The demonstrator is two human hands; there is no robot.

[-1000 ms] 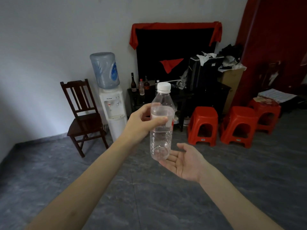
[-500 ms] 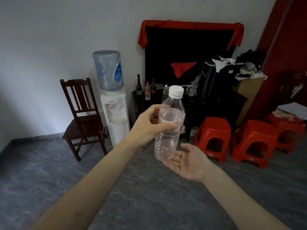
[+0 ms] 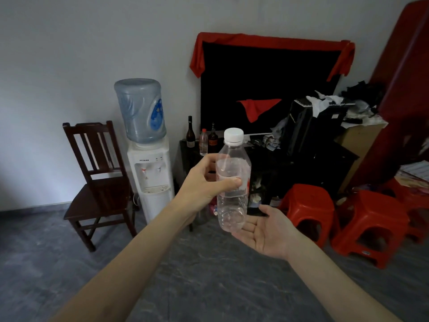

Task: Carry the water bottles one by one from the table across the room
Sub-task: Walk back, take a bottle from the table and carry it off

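A clear plastic water bottle [image 3: 232, 205] with a white cap stands upright in mid-air in front of me. My left hand [image 3: 204, 182] is wrapped around its middle, thumb across the label. My right hand [image 3: 267, 231] lies palm up, fingers spread, just below and right of the bottle's base; whether it touches the base I cannot tell. Straight ahead stands a dark table [image 3: 339, 156] against the wall, with a small clear bottle [image 3: 203, 142] and two dark glass bottles on its left end.
A water dispenser [image 3: 151, 173] with a blue jug stands left of the table, and a dark wooden chair [image 3: 97, 182] left of that. Red plastic stools [image 3: 308, 205] sit on the grey floor at the right. A black case and a cardboard box crowd the table's right side.
The furniture has grown larger and shifted right in view as I come nearer. The bottle and both hands keep the same pose.
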